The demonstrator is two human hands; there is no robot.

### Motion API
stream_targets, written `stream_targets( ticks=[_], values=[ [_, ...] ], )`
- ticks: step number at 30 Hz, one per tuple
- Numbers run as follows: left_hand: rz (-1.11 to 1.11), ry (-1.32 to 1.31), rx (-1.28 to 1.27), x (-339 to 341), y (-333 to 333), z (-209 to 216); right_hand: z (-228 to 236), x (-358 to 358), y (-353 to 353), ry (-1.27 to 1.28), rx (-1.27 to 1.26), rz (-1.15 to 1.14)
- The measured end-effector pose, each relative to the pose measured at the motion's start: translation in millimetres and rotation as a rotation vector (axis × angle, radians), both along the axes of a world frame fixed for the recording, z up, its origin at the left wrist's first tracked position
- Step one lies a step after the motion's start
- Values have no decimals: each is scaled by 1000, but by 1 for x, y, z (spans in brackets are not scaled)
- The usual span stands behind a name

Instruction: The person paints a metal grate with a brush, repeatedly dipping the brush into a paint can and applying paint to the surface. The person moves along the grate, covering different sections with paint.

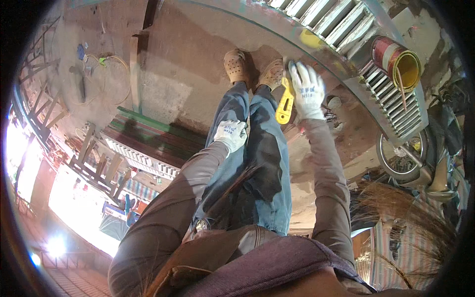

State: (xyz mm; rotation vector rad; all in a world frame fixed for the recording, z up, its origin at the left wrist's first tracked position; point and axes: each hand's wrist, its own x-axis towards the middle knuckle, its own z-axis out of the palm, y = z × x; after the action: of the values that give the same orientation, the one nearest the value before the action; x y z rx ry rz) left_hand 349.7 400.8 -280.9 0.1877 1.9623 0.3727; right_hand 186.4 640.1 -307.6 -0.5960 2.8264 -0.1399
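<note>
My left hand (230,135), in a white work glove, rests by my left knee on the blue jeans. Its fingers are curled in, and whatever they may hold is hidden. In front, to the right of my right shin, my right hand (307,91) wears a matching glove with dark fingertips. Its back faces up and its fingers reach forward. A flat yellow tool (284,104) with slots through its body lies along the thumb side of this hand, seemingly held there. The thumb is hidden and the tool's working end cannot be made out.
A metal frame with pale slats (331,22) curves along the far right. On it a red paint can (391,54), yellow inside, holds a thin stick. A motorcycle wheel (403,156) stands at right. To the left lie stacked dark metal bars (153,128) and an upright post (135,74).
</note>
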Motion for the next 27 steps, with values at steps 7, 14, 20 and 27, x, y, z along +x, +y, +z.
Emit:
stream_targets(
  ticks=[7, 14, 20, 27],
  values=[
    [115, -96, -21, -7, -1, 2, 7, -16, 33, 191, -147, -164],
    [-20, -1, 34, 0, 1, 0, 0, -52, 17, 188, -96, -166],
    [119, 28, 29, -6, -2, -2, 17, -22, 13, 26, -155, 24],
    [598, 536, -10, -55, 2, -19, 22, -51, 22, 68, -112, -91]
  ],
)
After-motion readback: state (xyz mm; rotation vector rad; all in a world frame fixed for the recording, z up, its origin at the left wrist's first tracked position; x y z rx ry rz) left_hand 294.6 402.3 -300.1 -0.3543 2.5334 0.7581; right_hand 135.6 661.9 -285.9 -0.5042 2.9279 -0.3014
